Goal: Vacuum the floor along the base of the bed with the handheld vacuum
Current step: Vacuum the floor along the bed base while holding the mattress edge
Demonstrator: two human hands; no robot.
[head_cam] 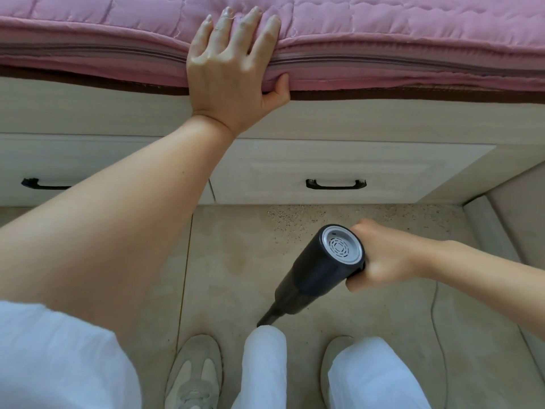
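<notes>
My right hand (383,258) grips the handle of a black handheld vacuum (312,276) with a silver vented rear cap. Its narrow nozzle (267,317) slants down and left to the beige tiled floor (236,261), just in front of my knee. A band of fine dark crumbs (309,216) lies on the floor along the base of the bed (413,128), beyond the nozzle. My left hand (230,72) rests on the edge of the pink quilted mattress (413,39), fingers spread flat on top and thumb against the lower edge.
Two cream drawers with black handles (336,184) form the bed's base. A cream panel (501,231) closes the corner at right. A thin cable (435,314) trails over the floor at right. My grey shoes (194,370) and white trouser legs (265,364) fill the bottom.
</notes>
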